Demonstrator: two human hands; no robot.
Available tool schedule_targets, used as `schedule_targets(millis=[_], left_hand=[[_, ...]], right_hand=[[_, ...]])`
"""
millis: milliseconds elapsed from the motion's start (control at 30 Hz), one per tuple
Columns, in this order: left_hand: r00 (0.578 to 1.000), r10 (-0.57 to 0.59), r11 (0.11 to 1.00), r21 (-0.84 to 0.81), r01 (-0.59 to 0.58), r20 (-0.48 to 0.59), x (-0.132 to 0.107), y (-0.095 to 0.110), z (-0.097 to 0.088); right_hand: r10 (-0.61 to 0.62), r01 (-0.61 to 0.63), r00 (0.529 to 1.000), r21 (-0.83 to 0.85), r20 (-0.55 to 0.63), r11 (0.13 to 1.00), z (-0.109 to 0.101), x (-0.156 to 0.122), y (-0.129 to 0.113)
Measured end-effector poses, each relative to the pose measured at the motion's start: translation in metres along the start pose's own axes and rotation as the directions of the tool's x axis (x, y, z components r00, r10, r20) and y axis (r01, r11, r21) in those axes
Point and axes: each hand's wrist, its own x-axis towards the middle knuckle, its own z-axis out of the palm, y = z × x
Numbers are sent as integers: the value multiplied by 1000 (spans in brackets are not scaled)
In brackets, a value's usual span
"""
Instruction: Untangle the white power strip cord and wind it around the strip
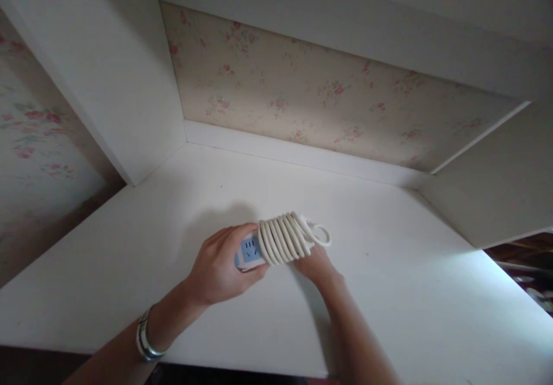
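Both my hands hold a white power strip [249, 252] just above a white desk top [389, 246]. Its white cord [283, 238] is wound round it in several tight turns, with a small loop sticking out at the right end. My left hand [220, 270] grips the strip's bare left end, thumb on top beside the blue socket face. My right hand [317, 265] is closed on the right end under the coils, its fingers mostly hidden. A silver bracelet [146, 339] sits on my left wrist.
The desk sits in a white alcove with a flowered back wall [324, 91]. A white side panel [129, 85] rises at the left and another [496, 183] at the right. Dark clutter [531, 270] shows past the right panel.
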Motion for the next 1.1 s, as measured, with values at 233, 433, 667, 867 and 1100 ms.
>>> schedule_targets(millis=[233,433,667,867,1100], left_hand=[[974,-223,939,262,222,-26,11,-15,0],[958,-281,940,220,262,60,11,-15,6],[945,-302,950,119,288,126,7,-15,12],[939,-249,966,-14,259,237,0,-10,19],[929,-237,968,152,201,283,0,-3,29]], right_hand=[[-104,-24,975,558,198,829,-20,-13,-37],[-420,-229,855,948,304,221,-47,-21,-16],[-254,-93,959,986,127,142,-45,-20,-21],[59,150,965,720,-257,678,-34,-14,-24],[-164,319,904,367,-395,873,-27,-16,-31]])
